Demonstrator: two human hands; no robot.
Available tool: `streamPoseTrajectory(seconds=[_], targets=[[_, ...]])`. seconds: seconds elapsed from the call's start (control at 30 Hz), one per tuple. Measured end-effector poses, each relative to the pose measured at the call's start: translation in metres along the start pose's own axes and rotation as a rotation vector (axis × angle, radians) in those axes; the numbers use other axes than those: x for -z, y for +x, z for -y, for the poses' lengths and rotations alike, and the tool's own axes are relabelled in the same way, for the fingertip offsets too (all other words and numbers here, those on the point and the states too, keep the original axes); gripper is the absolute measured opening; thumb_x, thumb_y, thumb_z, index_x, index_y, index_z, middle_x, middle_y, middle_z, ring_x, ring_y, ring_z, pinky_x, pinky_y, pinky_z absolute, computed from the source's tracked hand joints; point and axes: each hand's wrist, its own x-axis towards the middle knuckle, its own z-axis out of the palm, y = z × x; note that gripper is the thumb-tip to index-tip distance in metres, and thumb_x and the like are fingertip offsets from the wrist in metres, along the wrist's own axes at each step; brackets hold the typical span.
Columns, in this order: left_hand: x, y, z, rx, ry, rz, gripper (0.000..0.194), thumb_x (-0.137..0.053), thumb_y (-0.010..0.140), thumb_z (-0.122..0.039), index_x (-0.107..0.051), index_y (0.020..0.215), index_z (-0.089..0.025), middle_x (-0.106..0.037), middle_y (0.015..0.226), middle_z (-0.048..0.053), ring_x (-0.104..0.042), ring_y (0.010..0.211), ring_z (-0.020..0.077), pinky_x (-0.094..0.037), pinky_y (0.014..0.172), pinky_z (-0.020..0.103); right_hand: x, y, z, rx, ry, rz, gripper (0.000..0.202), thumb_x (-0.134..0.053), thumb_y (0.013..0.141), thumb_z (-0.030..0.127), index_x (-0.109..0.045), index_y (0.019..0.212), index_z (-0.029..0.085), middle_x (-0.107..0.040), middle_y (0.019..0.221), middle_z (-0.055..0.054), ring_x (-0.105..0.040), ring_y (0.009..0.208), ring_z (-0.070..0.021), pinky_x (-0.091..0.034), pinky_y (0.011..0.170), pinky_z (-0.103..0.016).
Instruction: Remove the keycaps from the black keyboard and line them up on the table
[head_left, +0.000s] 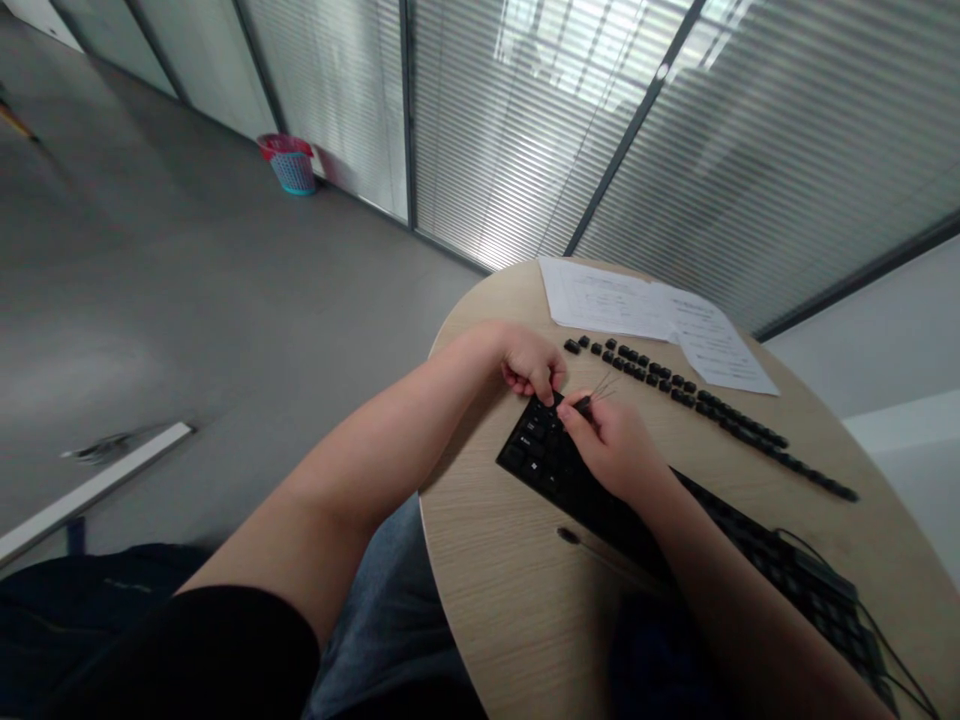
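A black keyboard lies slantwise on the round wooden table, with keycaps still on its near left part. My left hand is at the keyboard's far left corner, fingers curled and a fingertip on its edge. In my right hand, above the keyboard, is a wire keycap puller, pinched by its dark handle; its thin wires point up and away from the keys. My right hand and forearm hide the middle of the keyboard. Loose black keycaps stand in rows behind it.
Printed papers lie at the table's far side. A thin stick with a dark head rests in front of the keyboard. A cable runs at the right. A red and blue basket stands on the floor by the glass wall.
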Motion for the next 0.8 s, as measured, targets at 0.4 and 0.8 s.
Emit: streamPoseTrajectory(seconds=[0.4, 0.8], targets=[[0.000, -0.001, -0.003, 0.016, -0.023, -0.015, 0.034, -0.085, 0.067, -0.030, -0.061, 0.090, -0.024, -0.057, 0.056, -0.006, -0.055, 0.051, 0.0147, -0.037, 0.046, 0.021, -0.007, -0.009, -0.004, 0.173, -0.108, -0.202, 0.022, -0.054, 0.101, 0.033, -0.068, 0.091, 0.020, -0.075, 0.077, -0.008, -0.069, 0.064, -0.0218, -0.049, 0.064, -0.033], [-0.004, -0.003, -0.004, -0.011, -0.088, -0.056, 0.025, -0.085, 0.064, -0.028, -0.066, 0.079, -0.023, -0.058, 0.053, -0.003, -0.053, 0.050, 0.0156, -0.036, 0.046, 0.023, 0.032, -0.012, -0.010, 0.122, -0.022, -0.510, 0.020, -0.055, 0.103, 0.032, -0.065, 0.089, 0.022, -0.067, 0.072, 0.000, -0.062, 0.059, -0.0165, -0.047, 0.058, -0.029]])
